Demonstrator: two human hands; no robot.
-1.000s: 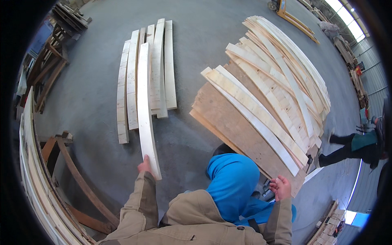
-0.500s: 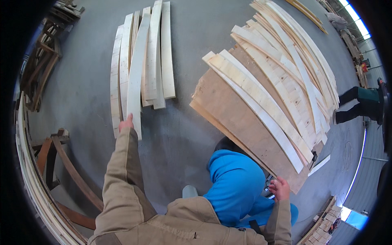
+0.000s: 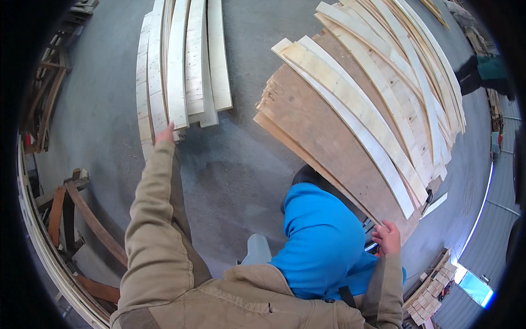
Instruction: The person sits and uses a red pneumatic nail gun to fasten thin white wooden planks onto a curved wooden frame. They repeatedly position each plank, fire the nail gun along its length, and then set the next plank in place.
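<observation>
My left hand (image 3: 165, 134) reaches out to the near end of a curved pale wooden board (image 3: 178, 66), fingers bent at its corner. The grip is partly hidden by the back of the hand. This board lies among several similar boards (image 3: 220, 60) on the floor. At the right, my right hand (image 3: 387, 237) is at the near edge of a brown plywood sheet (image 3: 329, 137), with its fingers curled at that edge. Curved wooden strips (image 3: 350, 118) lie fanned across the plywood. A blue-trousered leg (image 3: 323, 230) is bent between my arms, beside the sheet.
Brown curved wooden pieces (image 3: 96, 222) and long bent strips (image 3: 41, 241) stand at the left. Small wooden blocks (image 3: 430, 290) are stacked at lower right. Another person's dark-clothed legs (image 3: 474, 74) are beyond the plywood. A loose white strip (image 3: 434, 205) lies on the grey floor.
The board at my left hand has shifted away from me and now lies more in line with its neighbours. My right hand stays at the plywood edge. The view has tilted slightly.
</observation>
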